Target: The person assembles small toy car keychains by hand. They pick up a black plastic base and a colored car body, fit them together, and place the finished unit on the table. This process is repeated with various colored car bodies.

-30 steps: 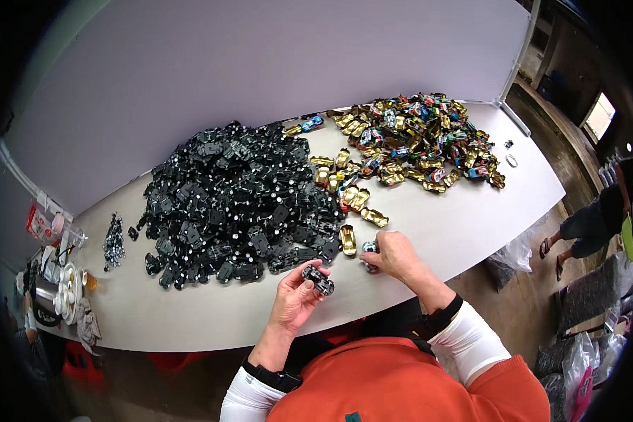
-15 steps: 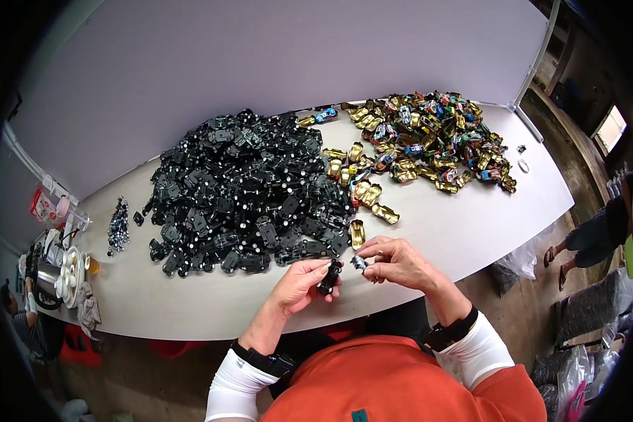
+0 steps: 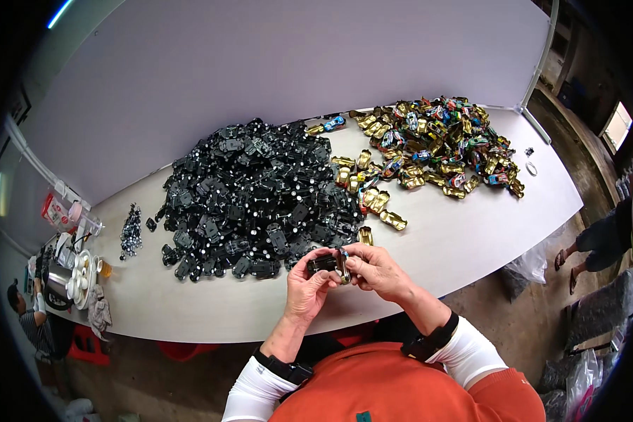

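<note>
My left hand (image 3: 305,288) is closed on a black toy car chassis (image 3: 321,264), held just above the near side of the table. My right hand (image 3: 380,270) meets it there, its fingers closed on a small shiny brown-and-silver piece (image 3: 342,267) against the chassis end. The exact kind of this piece is hard to make out. Just beyond my hands spreads a big heap of black toy car chassis (image 3: 260,190). A gold toy car body (image 3: 366,235) lies right behind my right hand.
A pile of gold and coloured car bodies (image 3: 443,141) covers the back right. Left of the black heap is a small heap of shiny little parts (image 3: 131,232). A grey partition (image 3: 316,56) borders the table (image 3: 471,232). Another person (image 3: 32,316) is at far left.
My right hand has moved left and brought its small piece against the chassis in my left hand. Before, the two hands were slightly apart. The view has shifted a little.
</note>
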### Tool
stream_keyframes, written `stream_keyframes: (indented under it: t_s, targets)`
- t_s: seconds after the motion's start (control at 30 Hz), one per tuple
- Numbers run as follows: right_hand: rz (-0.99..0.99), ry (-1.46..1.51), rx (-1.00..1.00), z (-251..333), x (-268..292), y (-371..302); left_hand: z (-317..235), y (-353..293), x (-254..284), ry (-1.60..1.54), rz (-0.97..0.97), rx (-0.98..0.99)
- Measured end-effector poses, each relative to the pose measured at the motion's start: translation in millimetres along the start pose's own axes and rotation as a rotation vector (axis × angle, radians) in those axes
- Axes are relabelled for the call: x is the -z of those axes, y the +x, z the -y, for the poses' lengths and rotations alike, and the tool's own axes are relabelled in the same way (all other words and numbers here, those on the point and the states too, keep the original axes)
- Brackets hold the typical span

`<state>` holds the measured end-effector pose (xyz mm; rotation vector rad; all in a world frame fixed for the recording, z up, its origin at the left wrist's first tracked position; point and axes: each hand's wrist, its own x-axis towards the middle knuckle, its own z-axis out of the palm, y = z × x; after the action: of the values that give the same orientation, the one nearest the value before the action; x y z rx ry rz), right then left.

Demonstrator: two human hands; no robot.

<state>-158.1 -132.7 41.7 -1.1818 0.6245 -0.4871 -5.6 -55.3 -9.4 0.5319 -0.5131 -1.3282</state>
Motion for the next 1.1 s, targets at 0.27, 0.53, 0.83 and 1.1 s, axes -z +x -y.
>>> stream_keyframes:
  t_s: [0.27,0.53,0.83,1.1]
  targets:
    - [0.049,0.171,0.065,3,0,-1,-14,1,-22,0.069,0.064,-0.066]
    - [-0.051,0.37,0.081,1,3,-4,-13,2,-5,0.015,0.01,-0.107]
    - [-0.175,-0.474,0.577,15,6,-9,-14,0,-6,0.142,-0.023,-0.128]
    - [-0.139,-0.565,0.616,17,2,-9,-13,0,-4,0.131,-0.001,-0.112]
